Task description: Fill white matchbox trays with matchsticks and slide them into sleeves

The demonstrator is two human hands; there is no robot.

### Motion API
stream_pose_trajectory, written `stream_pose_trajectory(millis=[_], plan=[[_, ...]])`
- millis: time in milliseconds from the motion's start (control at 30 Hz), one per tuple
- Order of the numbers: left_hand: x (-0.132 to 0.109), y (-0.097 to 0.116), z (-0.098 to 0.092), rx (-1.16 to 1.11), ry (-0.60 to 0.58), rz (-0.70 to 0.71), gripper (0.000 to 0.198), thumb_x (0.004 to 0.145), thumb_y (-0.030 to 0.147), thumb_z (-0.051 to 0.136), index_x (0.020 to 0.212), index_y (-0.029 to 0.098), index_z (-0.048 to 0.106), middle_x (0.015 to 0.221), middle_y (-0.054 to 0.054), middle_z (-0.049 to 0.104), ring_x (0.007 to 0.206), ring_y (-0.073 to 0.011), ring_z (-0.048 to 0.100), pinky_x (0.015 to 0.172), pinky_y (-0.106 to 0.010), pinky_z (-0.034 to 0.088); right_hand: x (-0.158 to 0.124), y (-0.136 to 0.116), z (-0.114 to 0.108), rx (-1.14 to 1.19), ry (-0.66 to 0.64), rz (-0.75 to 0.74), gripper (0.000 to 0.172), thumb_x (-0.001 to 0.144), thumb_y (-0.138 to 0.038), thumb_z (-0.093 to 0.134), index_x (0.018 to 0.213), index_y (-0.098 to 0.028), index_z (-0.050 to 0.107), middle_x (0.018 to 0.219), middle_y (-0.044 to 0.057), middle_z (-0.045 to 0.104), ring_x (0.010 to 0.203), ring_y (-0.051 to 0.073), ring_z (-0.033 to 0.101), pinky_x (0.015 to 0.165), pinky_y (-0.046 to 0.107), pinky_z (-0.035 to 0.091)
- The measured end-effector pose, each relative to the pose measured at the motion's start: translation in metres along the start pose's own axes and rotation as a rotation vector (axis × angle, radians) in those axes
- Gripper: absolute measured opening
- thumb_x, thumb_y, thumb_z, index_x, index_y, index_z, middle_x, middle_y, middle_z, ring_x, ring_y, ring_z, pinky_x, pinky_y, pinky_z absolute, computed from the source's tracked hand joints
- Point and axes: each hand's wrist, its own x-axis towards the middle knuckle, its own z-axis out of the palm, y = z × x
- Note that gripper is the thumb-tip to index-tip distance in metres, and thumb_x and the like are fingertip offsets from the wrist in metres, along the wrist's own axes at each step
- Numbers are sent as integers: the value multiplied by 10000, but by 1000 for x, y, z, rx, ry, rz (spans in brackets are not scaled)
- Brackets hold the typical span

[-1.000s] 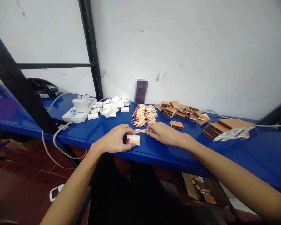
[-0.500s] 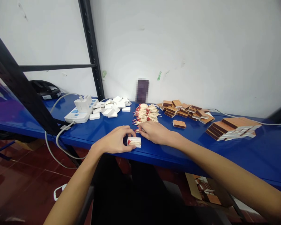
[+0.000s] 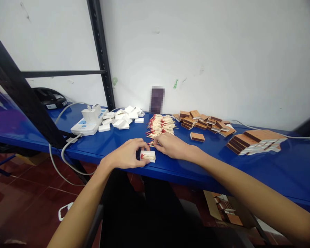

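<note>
My left hand (image 3: pixel 130 154) grips a small white matchbox tray (image 3: pixel 151 160) at the front of the blue shelf, thumb on the near side and fingers on the far side. Several red-tipped matches (image 3: pixel 146 156) lie inside it. Just right of the tray, my right hand (image 3: pixel 169 145) is closed, its fingertips pinching matches at the near end of a large heap of matches (image 3: pixel 161 124). The fingers partly hide what they pinch. The heap's red heads point mostly left.
White empty trays (image 3: pixel 122 119) are piled left, near a power strip (image 3: pixel 85 129) with cables. Brown matchbox sleeves (image 3: pixel 204 120) lie right of the heap, one sleeve (image 3: pixel 197 136) apart. Stacked matchboxes (image 3: pixel 255 141) stand farther right. A black post (image 3: pixel 42 103) rises at left. Below is a carton (image 3: pixel 212 206).
My right fingers have shifted very slightly at the near edge of the match heap. The left hand and the tray stay in place.
</note>
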Motion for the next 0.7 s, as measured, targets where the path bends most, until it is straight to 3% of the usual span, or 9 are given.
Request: stream_pose_trajectory(millis=[133,300,467,700], plan=[[1,1,1,7,5,-8,280,772,397,681,974,204,660,905,-21,606,845,-209,587,763,-305,441,-9,-3,-9,12,-43,7,134,907,-228,510,863,-170,623,840,80,681,755,191,582,622,275,331],[5,5,6,39,41,-36,276,805,412,655,972,193,640,937,-43,650,873,-235,600,767,-324,443,-20,-15,-24,106,-4,-24,115,910,-244,513,888,-177,604,824,54,663,724,165,547,616,260,329],[8,8,9,44,39,-12,249,815,398,652,953,192,634,913,-36,650,875,-230,594,756,-318,432,-22,-24,-24,145,-62,-99,121,917,-235,510,876,-184,612,801,30,652,684,142,527,605,255,315],[6,9,5,-43,1,-20,226,806,393,676,938,211,658,824,6,617,743,-175,560,683,-285,410,-41,10,-49,114,66,24,250,965,-301,438,829,-175,606,727,26,621,614,135,498,603,272,313]])
